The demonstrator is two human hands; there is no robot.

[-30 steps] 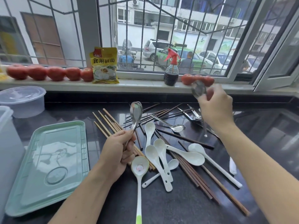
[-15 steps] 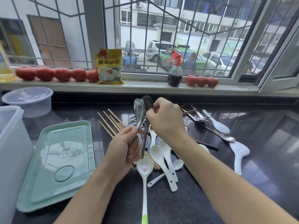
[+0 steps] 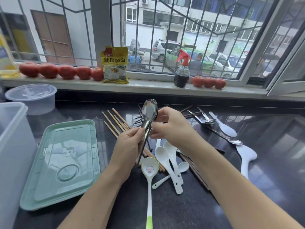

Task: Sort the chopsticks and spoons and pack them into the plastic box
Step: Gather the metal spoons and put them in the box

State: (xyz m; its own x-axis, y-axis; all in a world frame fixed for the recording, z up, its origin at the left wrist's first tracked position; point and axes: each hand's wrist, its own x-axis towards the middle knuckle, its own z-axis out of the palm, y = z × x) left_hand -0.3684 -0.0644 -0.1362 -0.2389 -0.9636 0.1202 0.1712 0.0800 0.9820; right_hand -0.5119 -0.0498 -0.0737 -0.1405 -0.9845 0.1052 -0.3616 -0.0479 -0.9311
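My left hand point(image 3: 127, 146) grips a stack of metal spoons point(image 3: 149, 111) by their handles, bowls up, above the black counter. My right hand point(image 3: 171, 128) pinches the same stack from the right, just below the bowls. Under the hands lie light wooden chopsticks point(image 3: 113, 123), dark chopsticks point(image 3: 193, 167) and several white ceramic spoons point(image 3: 166, 156). A long spoon with a green handle tip point(image 3: 149, 169) lies nearest me. More metal spoons point(image 3: 208, 120) and white spoons point(image 3: 224, 128) lie to the right. The clear plastic box point(image 3: 11, 146) stands at the left edge.
A mint green lid point(image 3: 62, 162) lies flat beside the box. A round clear container point(image 3: 33, 98) stands behind it. On the window sill are tomatoes point(image 3: 66, 71), a yellow packet point(image 3: 115, 65) and a dark spray bottle point(image 3: 181, 73).
My right hand brought a metal spoon from the far right over to my left hand and set it against the spoons held there. Both hands now hold the stack.
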